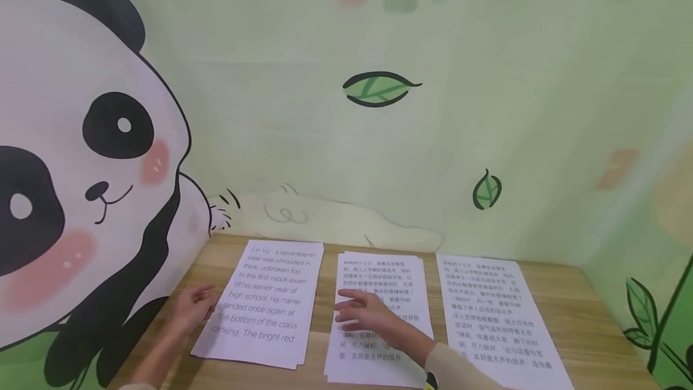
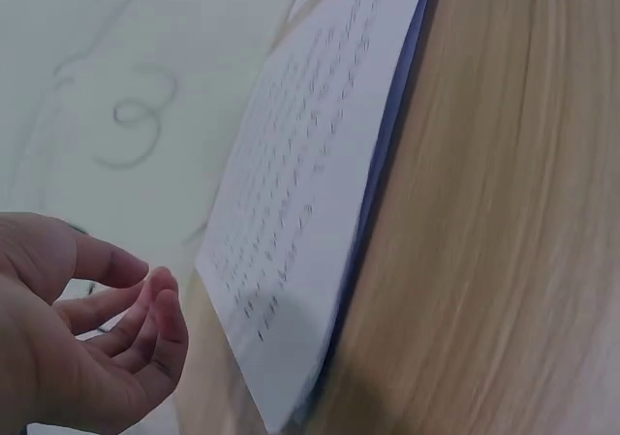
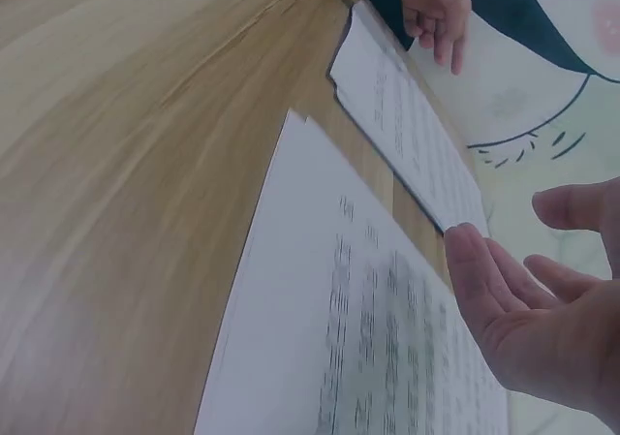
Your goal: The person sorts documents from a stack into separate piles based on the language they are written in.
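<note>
Papers (image 1: 265,306) are lying in three piles on the wooden desk (image 1: 601,306), printed sides facing up. The left pile (image 1: 271,318) is showing large English text, while the middle pile (image 1: 406,294) and the right pile (image 1: 500,318) are showing Chinese characters; strips of wood are separating the three. In the left and middle piles, edges are sitting slightly out of line.

The left hand (image 1: 192,312) is hovering just beside the left edge of the left pile. Its fingers (image 2: 167,328) are bending loosely, and the thumb is coming so near the fingertips that I cannot tell whether they are touching. They are holding nothing.

The right hand (image 1: 368,315) is hanging over the middle pile, covering part of its print. Its fingers (image 3: 475,275) are curving gently, with the thumb standing well apart, so the opening is looking fairly wide. They are gripping nothing.

A pale sleeve (image 1: 457,369) is covering the right forearm, and a dark band (image 1: 431,380) is peeking out at the wrist. Behind the desk, a green backdrop (image 1: 271,107) is showing a panda (image 1: 108,209) and leaves (image 1: 379,89).
</note>
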### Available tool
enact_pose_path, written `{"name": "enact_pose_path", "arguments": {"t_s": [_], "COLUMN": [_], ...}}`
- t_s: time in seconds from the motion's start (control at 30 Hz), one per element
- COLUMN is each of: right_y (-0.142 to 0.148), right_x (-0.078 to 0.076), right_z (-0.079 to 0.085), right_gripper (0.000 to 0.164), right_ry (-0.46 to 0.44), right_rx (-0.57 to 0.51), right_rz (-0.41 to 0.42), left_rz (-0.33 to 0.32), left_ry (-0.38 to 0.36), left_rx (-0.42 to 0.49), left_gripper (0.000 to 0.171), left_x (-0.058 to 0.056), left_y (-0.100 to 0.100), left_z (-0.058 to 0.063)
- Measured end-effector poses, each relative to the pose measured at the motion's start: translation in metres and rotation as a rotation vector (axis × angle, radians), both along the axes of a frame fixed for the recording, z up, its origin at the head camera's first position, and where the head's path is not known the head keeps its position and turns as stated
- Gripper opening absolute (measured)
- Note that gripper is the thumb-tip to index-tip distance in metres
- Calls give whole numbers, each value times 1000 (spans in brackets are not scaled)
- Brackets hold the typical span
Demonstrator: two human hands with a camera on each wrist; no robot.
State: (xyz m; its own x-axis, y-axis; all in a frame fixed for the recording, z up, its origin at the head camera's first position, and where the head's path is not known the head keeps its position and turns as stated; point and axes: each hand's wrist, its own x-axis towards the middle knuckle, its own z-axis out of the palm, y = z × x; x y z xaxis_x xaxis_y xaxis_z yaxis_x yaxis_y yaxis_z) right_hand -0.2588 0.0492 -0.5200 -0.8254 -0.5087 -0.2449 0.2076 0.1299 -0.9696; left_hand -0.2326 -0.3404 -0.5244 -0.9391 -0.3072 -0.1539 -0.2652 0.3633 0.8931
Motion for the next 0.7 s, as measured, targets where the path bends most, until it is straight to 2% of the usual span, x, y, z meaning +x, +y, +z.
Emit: {"name": "enact_pose_path", "arguments": {"t_s": [0.13,0.23,0.47,0.57,0.7], "right_y": [28,47,93,110,130], "right_x": [5,10,19,19,20], "right_z": [5,8,14,12,4], "right_gripper": [56,54,53,53,51], "right_ry": [25,34,58,64,47], "right_rx": [56,90,152,187,248], "right_rz": [-16,-36,-47,-77,-134], "left_rz": [-95,-183,-398,-473,-534], "left_ry": [-23,-29,-29,-38,-56], "left_rx": [-46,-74,-41,-28,-1], "left_gripper": [43,39,38,39,40], "left_x": [1,3,5,6,8], "left_y": [28,54,110,128,150], "left_z": [12,15,13,12,8]}}
